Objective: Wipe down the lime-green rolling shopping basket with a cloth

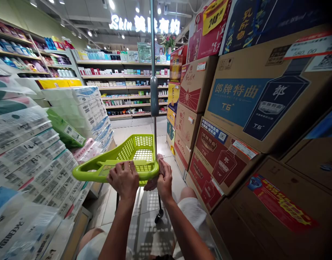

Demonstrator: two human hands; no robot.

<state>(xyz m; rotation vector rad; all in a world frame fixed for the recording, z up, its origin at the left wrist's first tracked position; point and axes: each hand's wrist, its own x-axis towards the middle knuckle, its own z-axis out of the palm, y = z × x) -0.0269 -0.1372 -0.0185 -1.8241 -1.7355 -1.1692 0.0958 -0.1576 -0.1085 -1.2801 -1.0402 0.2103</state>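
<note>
A lime-green shopping cart [121, 154] with a perforated basket stands in front of me, its thick rim handle [87, 176] facing my body. My left hand [124, 180] is closed over that handle, right of its middle. At the handle's right corner, my right hand [164, 183] grips a crumpled pinkish-grey cloth [162, 164], which wraps around the corner and hangs below it. Just beside the cloth rises a tall grey pole [154, 95] attached to the cart. A black caster [159, 216] shows under the cart's right side. The basket's visible floor holds nothing I can make out.
Stacked cardboard liquor cartons [236, 94] wall the right side closely. Plastic-wrapped paper packs [33, 144] pile up on the left, with a green pack [65, 128] lying among them. Tiled floor [128, 126] runs ahead to shelves of small boxed goods [125, 85].
</note>
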